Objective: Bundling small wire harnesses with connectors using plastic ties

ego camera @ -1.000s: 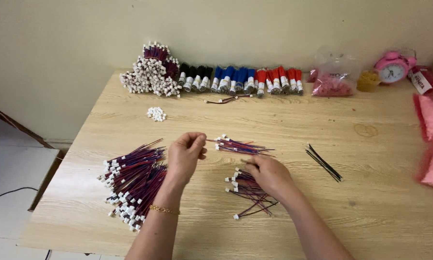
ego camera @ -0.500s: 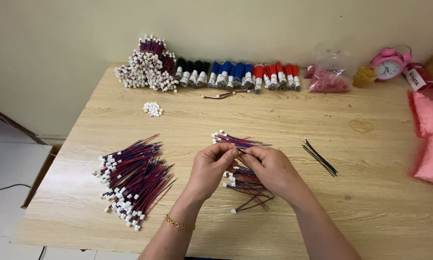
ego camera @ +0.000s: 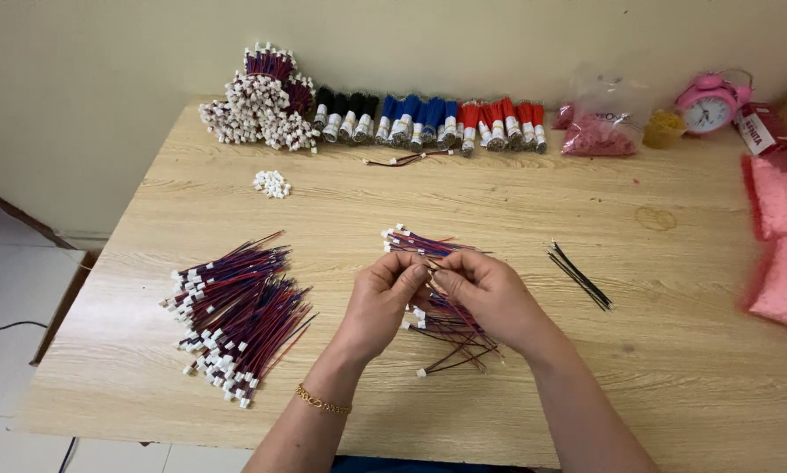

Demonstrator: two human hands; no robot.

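Note:
My left hand [ego camera: 380, 298] and my right hand [ego camera: 485, 293] meet fingertip to fingertip at the middle of the wooden table [ego camera: 498, 201], pinching a thin red-and-blue wire with a white connector between them. A small bundle of such wires [ego camera: 420, 242] lies just beyond my fingers. Under my right hand lies a loose heap of wires [ego camera: 450, 337]. A large pile of finished wires [ego camera: 231, 311] sits to the left of my left hand.
Along the far edge stand a stack of bundled wires with white connectors [ego camera: 258, 96], black, blue and red wire rolls [ego camera: 428, 118], a bag of pink parts [ego camera: 597, 131] and a pink alarm clock [ego camera: 711, 101]. Loose white connectors [ego camera: 272, 183] and black cable ties [ego camera: 579, 276] lie nearby. Pink bags [ego camera: 783, 236] are at right.
My left hand has come in from the left pile to meet my right hand at the centre. Both hands now pinch one wire together.

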